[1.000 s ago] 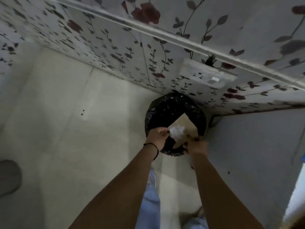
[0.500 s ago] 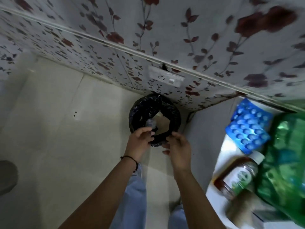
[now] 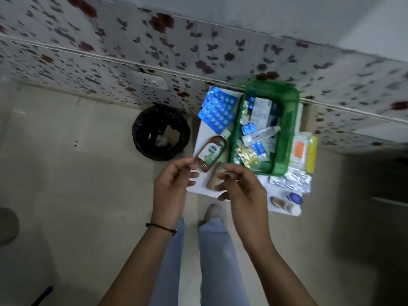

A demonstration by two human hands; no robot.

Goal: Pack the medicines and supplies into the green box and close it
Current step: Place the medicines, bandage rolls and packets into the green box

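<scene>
Beside glossy blue blister packs [image 3: 217, 112], translucent green box [image 3: 287, 129]

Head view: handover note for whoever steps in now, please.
Left hand and right hand: both empty, fingers loosely curled, held over the near edge of the white table.
Green box: open, partly filled with blister packs and tubes.
Still out on the table: brown bottle, blue blister packs, foil strips, orange-labelled packet.
Left: pack these, close the box.
</scene>
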